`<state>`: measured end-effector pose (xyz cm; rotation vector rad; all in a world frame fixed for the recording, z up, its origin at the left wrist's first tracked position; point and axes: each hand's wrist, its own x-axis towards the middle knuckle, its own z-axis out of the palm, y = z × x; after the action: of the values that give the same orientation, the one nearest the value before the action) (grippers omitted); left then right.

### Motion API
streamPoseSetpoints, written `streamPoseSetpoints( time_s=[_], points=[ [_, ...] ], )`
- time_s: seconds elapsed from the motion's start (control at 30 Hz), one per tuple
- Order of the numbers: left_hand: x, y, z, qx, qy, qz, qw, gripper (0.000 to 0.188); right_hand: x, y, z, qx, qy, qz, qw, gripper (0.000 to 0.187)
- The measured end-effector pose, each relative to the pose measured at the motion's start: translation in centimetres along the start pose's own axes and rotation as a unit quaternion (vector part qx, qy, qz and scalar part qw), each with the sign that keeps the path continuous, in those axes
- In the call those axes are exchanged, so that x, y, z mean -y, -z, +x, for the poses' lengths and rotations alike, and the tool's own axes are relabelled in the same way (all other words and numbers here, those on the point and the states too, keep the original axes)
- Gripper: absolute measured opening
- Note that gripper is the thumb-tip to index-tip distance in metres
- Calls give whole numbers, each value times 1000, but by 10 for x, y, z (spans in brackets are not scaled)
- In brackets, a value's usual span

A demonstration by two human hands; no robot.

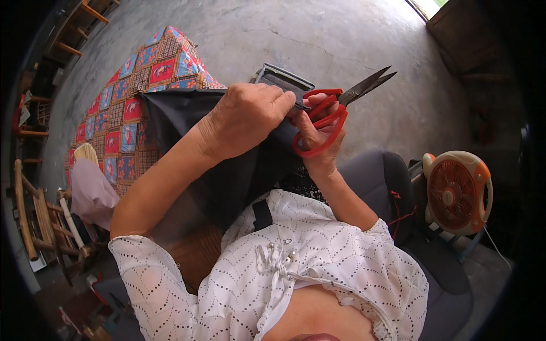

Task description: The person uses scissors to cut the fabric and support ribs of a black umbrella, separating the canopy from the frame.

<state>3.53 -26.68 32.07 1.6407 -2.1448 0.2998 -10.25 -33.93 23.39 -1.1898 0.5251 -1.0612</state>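
Scissors with red handles (342,119) hang on the fingers of my right hand (321,128). Their dark blades, slightly parted, point up and to the right. My left hand (247,119) is closed in a pinch at the edge of a black cloth (176,108). The right thumb and forefinger meet the left fingertips there and seem to grip the same edge; the exact spot is partly hidden. From my hands the black cloth drapes down over my lap. Just beyond them shows a grey rectangular frame (287,74), mostly covered.
A patchwork-print cloth (136,74) spreads out to the far left. Beside it sits a pale mauve cloth (94,187), near a wooden chair frame (45,216). On my right are a dark grey padded chair (375,176) and an orange-and-cream fan (459,193) with a cord on the concrete floor (352,34).
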Motion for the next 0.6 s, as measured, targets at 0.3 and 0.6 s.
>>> streamPoseSetpoints(
  time_s=[0.3,0.6],
  points=[
    [4,-1,-3,-71,-105,56,990,14,8,-5,13,70,91,-61,992,41],
    [7,19,-7,-123,-114,96,981,22,23,-16,20,122,104,-111,981,32]
  ],
)
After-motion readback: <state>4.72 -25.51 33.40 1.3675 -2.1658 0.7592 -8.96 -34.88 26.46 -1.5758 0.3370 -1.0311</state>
